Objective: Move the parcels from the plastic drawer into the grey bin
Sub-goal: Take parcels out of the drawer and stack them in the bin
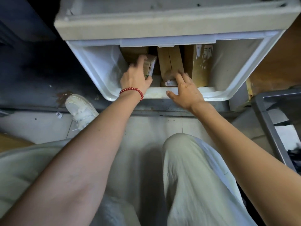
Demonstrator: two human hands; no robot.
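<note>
A white plastic drawer (234, 82) stands pulled open in front of me with several brown cardboard parcels inside. My left hand (136, 75), with a red bead bracelet at the wrist, grips a small parcel (150, 66) at the drawer's left. My right hand (185, 89) reaches over the drawer's front rim, its fingers on the lower end of the tall middle parcel (170, 61); whether they curl round it is hidden. A larger box (199, 64) stands at the right. The grey bin (267, 124) sits on the floor at the right edge.
A white drawer unit frame (162, 23) overhangs the open drawer. My knees in light trousers (187, 168) fill the foreground, and a white shoe (79, 108) rests on the floor at the left. A wooden panel (280, 66) stands to the right of the drawer.
</note>
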